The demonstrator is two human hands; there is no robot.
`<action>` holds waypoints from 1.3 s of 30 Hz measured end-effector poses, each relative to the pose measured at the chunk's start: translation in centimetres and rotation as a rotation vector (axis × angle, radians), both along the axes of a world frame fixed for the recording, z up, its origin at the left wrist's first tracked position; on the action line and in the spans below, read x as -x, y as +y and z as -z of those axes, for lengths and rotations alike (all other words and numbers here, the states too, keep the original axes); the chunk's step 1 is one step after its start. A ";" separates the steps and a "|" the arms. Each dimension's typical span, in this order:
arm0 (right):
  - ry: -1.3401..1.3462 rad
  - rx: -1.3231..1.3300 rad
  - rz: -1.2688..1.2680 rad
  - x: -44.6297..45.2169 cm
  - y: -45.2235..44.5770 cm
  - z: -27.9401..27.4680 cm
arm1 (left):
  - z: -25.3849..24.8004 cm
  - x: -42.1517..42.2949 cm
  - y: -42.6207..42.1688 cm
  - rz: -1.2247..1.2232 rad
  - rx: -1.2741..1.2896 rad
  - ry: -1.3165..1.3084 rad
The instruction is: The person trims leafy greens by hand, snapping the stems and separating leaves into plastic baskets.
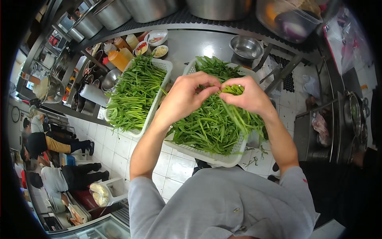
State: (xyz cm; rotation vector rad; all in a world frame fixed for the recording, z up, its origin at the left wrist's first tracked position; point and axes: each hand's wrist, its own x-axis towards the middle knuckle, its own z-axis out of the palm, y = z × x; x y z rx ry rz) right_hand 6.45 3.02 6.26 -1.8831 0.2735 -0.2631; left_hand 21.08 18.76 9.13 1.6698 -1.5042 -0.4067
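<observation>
White floor tiles spread through a busy kitchen, and ahead of the person a metal surface sits below a shelf bearing large steel pots and a clear plastic tub. On that surface, toward the left, small bowls of chopped ingredients stand near an orange bottle; toward the right is a steel bowl. Two white baskets lie side by side before the person, the left basket and the right basket, each heaped with leafy greens.

Over the right basket, the right hand grasps a bunch of green stems. Its bundled ends show between the thumb and fingers, pointing toward the other hand, while the stalks and leaves hang below the palm, above the heap. The left hand is just beside the bunch, on its left, thumb and forefinger drawn together at the stem ends and close against the right fingertips; whether it pinches a stem cannot be told. Off to the left, well apart, other people stand in the kitchen.
</observation>
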 end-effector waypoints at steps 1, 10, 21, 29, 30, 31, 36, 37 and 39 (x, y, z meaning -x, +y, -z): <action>-0.026 0.097 0.022 0.4 0.1 -0.1 | -0.2 0.3 0.0 0.026 -0.010 -0.068; -0.004 0.411 0.187 7.3 -2.2 -1.2 | 1.7 4.1 -5.4 0.238 -0.135 0.298; 0.234 0.033 0.366 18.7 -7.9 0.8 | 4.6 11.9 -15.1 0.380 -0.062 -0.079; -0.306 -0.554 0.820 23.5 -7.9 5.2 | 7.8 17.2 -17.3 0.465 -0.154 0.270; -0.345 -0.576 0.823 22.7 -7.7 5.6 | 7.9 17.9 -17.1 0.492 -0.294 0.443; -0.384 -0.597 0.819 21.8 -7.4 6.0 | 8.5 18.1 -17.1 0.524 -0.256 0.465; -0.422 -0.567 0.758 19.3 -7.1 5.3 | 7.7 14.5 -14.9 0.479 -0.384 0.584; -0.346 -0.503 0.708 18.8 -6.8 4.6 | 6.8 14.0 -13.8 0.477 -0.412 0.596; -0.235 -0.352 0.636 17.4 -6.2 3.3 | 6.7 12.8 -11.5 0.455 -0.433 0.603</action>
